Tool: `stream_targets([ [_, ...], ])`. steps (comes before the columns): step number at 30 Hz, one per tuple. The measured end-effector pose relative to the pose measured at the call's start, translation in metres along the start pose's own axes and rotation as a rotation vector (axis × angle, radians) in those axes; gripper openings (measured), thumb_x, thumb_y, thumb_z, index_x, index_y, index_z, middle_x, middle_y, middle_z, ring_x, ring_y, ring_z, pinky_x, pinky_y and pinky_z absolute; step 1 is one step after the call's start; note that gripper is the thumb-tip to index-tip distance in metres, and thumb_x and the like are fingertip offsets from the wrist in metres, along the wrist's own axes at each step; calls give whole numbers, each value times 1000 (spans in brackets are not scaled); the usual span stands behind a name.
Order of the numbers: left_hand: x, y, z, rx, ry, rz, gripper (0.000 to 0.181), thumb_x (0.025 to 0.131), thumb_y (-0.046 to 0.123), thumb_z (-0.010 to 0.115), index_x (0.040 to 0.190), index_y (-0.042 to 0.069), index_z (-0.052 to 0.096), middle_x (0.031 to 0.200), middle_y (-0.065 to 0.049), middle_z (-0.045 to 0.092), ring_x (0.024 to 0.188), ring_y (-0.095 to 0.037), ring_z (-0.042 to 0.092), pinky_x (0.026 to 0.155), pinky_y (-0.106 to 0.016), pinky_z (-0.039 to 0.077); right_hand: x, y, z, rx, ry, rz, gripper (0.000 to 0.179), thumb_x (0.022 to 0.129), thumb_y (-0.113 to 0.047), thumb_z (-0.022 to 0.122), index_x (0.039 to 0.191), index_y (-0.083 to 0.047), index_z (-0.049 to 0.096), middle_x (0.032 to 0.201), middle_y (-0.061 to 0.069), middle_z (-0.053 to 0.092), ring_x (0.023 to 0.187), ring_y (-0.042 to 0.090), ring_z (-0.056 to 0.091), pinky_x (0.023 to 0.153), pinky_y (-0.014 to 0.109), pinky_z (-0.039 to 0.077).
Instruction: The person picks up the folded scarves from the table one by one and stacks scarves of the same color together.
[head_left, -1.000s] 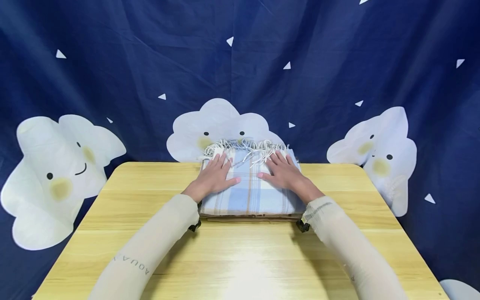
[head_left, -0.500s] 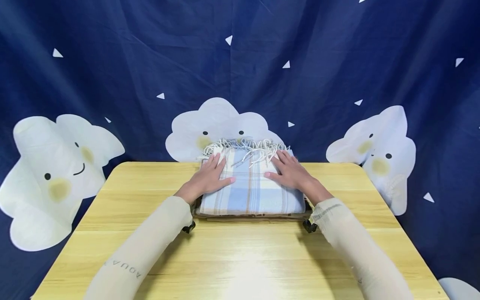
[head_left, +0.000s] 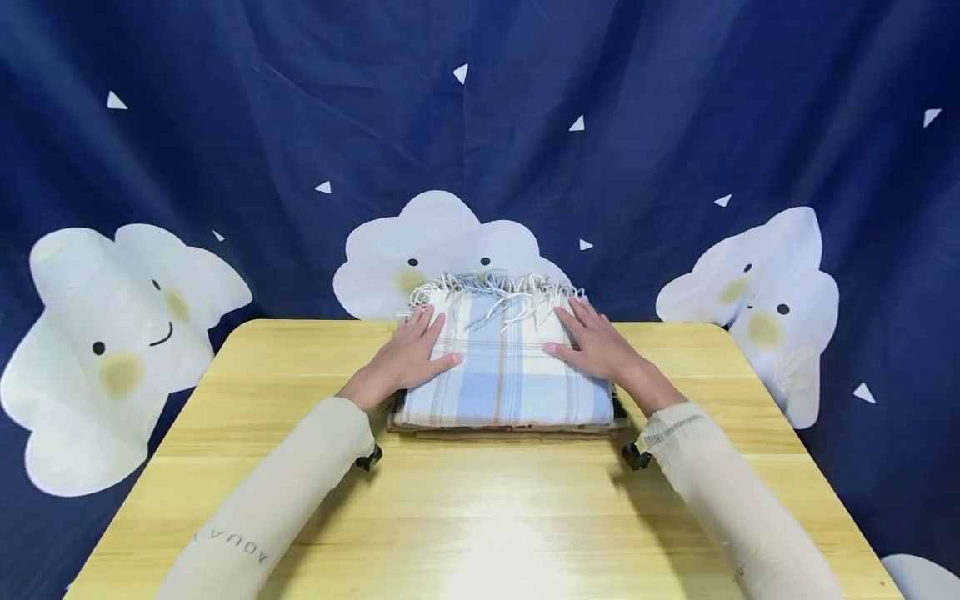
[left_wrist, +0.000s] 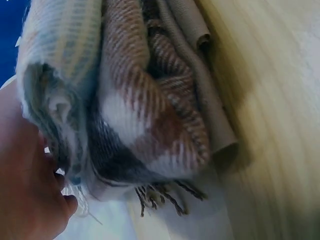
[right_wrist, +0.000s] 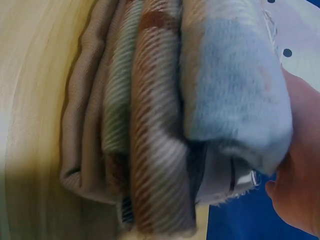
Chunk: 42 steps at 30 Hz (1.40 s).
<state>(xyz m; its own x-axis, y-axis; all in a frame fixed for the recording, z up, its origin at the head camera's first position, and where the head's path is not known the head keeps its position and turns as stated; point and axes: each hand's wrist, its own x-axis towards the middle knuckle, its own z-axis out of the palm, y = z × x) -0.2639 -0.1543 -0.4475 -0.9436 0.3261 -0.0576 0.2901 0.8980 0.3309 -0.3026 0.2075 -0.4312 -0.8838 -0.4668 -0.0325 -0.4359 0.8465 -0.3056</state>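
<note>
A folded scarf [head_left: 480, 375] in blue and white plaid tops a stack of folded cloths, its pale fringe [head_left: 495, 292] along the far edge. My left hand [head_left: 408, 354] rests flat on its left side, thumb pointing inward. On the right side lies my right hand [head_left: 596, 346], fingers straight. Beneath it the left wrist view shows a brown and white woven scarf [left_wrist: 145, 95] with dark fringe and a plain tan cloth [left_wrist: 217, 120]. The right wrist view shows the same layers, the tan cloth [right_wrist: 82, 115] lowest against the table.
The stack sits at the far middle of a light wooden table [head_left: 480, 517]. Right behind the table hangs a dark blue curtain [head_left: 525, 125] with white clouds and small triangles. A black wrist-camera mount [head_left: 636, 456] hangs under the right sleeve.
Both hands have slid outward from the middle of the plaid scarf toward its left and right edges, fingers still straight. The stack has stayed in place.
</note>
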Motion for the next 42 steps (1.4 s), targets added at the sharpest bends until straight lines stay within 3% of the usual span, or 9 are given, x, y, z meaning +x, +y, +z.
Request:
stream_targets([
  [10,-8,-8,0,-35,11,-3,96,101,72,40,167,10,10,177,-13,1,165,-34,-3,133,-57,11,-9,14,2,16,30,12,87,103,-59,50,167,-9,18,175,22,7,162,45,9,127,69,17],
  [25,-22,-20,5,-50,50,-35,98,99,76,38,167,10,12,176,-14,6,164,-37,0,131,-61,13,-43,25,3,62,52,7,85,104,-55,52,166,-5,22,174,24,10,160,47,14,127,68,16],
  [34,-31,-28,5,-65,43,-48,89,104,69,35,168,12,12,177,-13,5,164,-39,-1,131,-63,11,-56,20,1,68,56,-11,80,106,-53,50,164,-4,26,173,25,14,158,46,21,126,70,17],
  [42,-39,-32,2,-68,86,-49,79,107,58,40,167,11,19,175,-17,13,163,-40,2,131,-62,11,-70,14,-4,107,164,-29,71,106,-44,57,157,2,39,169,26,26,155,48,28,123,66,28],
])
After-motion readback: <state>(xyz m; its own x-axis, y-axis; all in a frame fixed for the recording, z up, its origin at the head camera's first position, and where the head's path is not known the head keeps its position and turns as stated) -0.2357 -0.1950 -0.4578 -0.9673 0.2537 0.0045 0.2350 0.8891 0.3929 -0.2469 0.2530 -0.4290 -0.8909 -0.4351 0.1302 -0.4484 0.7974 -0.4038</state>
